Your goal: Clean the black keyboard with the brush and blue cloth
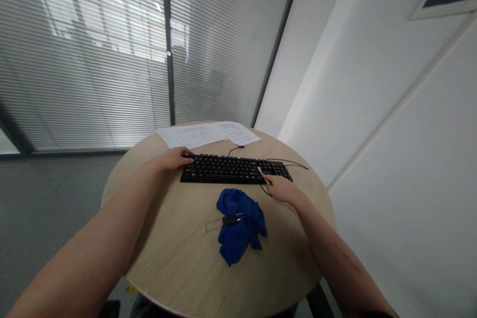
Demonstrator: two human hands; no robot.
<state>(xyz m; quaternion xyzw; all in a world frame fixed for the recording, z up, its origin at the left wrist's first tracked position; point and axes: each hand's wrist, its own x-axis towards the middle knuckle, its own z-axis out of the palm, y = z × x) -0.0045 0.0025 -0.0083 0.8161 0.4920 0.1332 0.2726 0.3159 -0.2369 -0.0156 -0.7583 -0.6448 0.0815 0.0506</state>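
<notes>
A black keyboard (223, 170) lies across the round wooden table (179, 248). At its upper left corner, my left hand (178, 158) grips the edge, fingers behind and thumb on top. Over the keyboard's right part, my right hand (278, 186) is closed on a thin white swab (261, 171), whose tip points up and left over the keys. A crumpled blue cloth (238, 238) lies nearer to me, with a black binder clip (229, 219) on top of it.
Printed papers (201, 134) lie at the table's far edge, behind the keyboard. Thin black cables (294, 163) run behind the keyboard on the right. A small clear item (210, 226) lies left of the cloth. Blinds and a white wall stand beyond.
</notes>
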